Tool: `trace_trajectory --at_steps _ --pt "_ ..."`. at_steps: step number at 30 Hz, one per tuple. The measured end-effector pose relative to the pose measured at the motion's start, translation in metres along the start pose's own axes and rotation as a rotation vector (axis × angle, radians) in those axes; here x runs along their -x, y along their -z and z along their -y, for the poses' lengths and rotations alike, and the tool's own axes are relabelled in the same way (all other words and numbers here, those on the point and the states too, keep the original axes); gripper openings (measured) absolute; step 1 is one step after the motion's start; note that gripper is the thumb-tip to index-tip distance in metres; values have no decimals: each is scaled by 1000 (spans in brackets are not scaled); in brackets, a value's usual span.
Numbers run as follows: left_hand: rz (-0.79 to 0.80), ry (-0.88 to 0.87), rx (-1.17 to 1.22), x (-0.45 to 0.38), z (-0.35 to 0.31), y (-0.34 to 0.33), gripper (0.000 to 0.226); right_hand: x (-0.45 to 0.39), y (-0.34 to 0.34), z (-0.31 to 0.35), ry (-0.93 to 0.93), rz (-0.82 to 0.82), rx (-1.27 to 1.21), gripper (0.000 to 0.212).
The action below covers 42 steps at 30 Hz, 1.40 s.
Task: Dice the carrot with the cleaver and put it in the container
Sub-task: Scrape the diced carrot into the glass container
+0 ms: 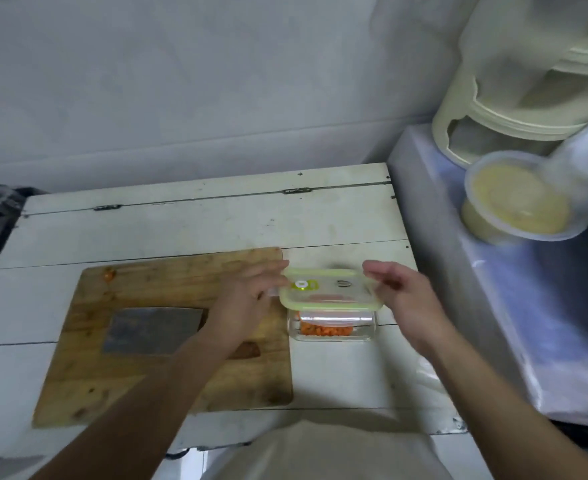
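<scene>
1. The container (332, 329) is a clear, rectangular glass box with rounded corners, standing right of centre in the frame; orange diced carrot (325, 330) lies in its bottom.
2. A translucent lid (330, 289) with a yellow-green rim and a small round valve sits over the container's top, shifted toward the far side, so the near part of the box shows beneath it.
3. The left hand (247, 299) holds the lid's left edge with bent fingers; the right hand (403, 292) is at the right edge, fingers curved, though the blur hides whether it truly grips.
4. The cleaver (154, 330) lies flat on the cutting board (167, 382), its broad dull-grey rectangular blade at centre left; the left forearm crosses over its brown handle.
5. The board is worn, stained wood with rounded corners; a small orange carrot scrap (108, 274) rests near its upper left corner.
6. The tabletop (216, 223) is white-painted planks, scuffed, with visible seams and small hinges, against a pale grey wall.
7. At upper right, on a plastic-covered surface, stand a cream plastic stool or base (486, 126) and a round lidded tub (517, 199) of yellowish contents, blurred.
</scene>
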State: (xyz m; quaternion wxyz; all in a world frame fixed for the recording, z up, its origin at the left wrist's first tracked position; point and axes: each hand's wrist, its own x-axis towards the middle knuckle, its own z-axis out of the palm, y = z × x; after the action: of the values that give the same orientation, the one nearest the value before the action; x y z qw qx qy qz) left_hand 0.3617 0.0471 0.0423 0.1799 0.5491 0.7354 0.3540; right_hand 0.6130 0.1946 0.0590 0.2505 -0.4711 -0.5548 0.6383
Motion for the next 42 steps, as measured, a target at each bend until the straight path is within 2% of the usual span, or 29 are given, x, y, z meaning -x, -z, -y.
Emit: trace_trajectory --at_steps 3,5,6,9,10,13,15,18,21,22,24,27,29,31,38,42 --pt "85 42 20 10 -5 -13 38 11 -12 -33 272 -58 296 59" --pt "155 42 -1 21 -7 -22 43 14 -12 -52 423 -58 482 64" --pt "131 6 -17 26 1 -29 45 16 -12 -59 473 -41 565 65" --pt "139 -74 -92 33 21 -36 55 22 -10 -68 534 -1 699 69" --pt "148 -66 -107 34 19 -37 51 24 -9 -71 548 -2 720 69" --pt "100 -113 -199 36 -5 -32 20 26 -6 -80 613 -3 816 67" --pt "194 -155 -309 29 -16 -33 30 24 -3 -81 652 10 950 66" --pt "404 -175 -472 11 -24 -35 55 20 3 -72 648 85 1127 62" --pt "504 -176 -496 -4 -28 -36 89 18 11 -59 626 220 1196 49" --pt "537 -153 -491 -6 -28 -36 102 17 12 -54 588 277 1214 51" --pt "591 -129 -519 -8 -28 -36 117 13 12 -41 504 393 1230 72" --pt "584 -156 -578 -8 -28 -40 121 4 5 -24 427 497 1231 96" --pt "562 -182 -609 -9 -28 -43 122 -3 0 -18 353 545 1286 118" --pt "549 -211 -639 -10 -28 -45 123 -7 -3 -14 310 573 1354 131" --pt "608 -194 -661 -15 -32 -54 129 -9 -18 -8 378 560 1487 135" --pt "516 -227 -627 -12 -28 -62 130 -11 -20 -12 419 552 1461 134"
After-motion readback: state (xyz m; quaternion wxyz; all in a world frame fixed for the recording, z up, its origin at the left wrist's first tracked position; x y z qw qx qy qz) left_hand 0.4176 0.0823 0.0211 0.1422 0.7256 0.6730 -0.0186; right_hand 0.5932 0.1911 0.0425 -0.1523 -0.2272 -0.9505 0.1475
